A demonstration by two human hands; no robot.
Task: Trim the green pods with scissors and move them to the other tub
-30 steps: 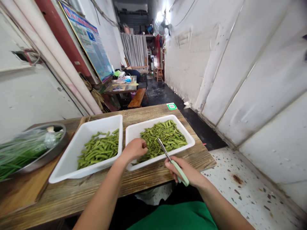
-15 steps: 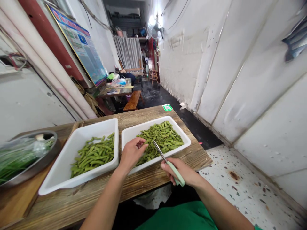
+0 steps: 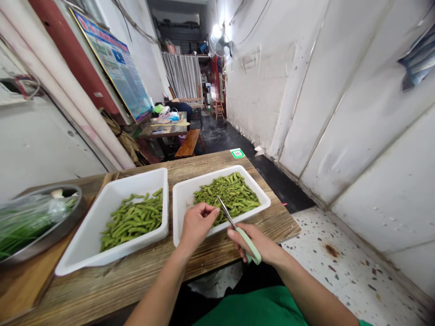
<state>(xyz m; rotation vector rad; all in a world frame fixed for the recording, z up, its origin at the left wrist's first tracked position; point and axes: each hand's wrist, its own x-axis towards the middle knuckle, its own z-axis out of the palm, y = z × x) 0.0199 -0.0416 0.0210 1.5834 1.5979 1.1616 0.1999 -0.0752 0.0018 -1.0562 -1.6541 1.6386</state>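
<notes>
My right hand (image 3: 249, 242) is wrapped round the pale green handles of a pair of scissors (image 3: 249, 244). The metal blades point up and left over the right white tray (image 3: 180, 192), which holds a heap of green edamame pods (image 3: 234, 194). Close to the blades, my left hand (image 3: 199, 222) has thumb and forefinger pinched together above the tray's near edge; whatever is between them is hidden. To the left stands a second white tray (image 3: 81, 235) with more edamame pods (image 3: 136, 219) in its right part.
A metal basin (image 3: 76, 213) of bagged green vegetables sits at the left on a wooden board (image 3: 30, 290). Everything stands on a wooden table (image 3: 146, 276). Further back are a low table (image 3: 161, 131), a bench (image 3: 188, 144) and a seated person partly seen.
My left hand has moved right, towards the scissors, and its fingers have drawn together into a pinch. The right hand and the scissors have hardly moved.
</notes>
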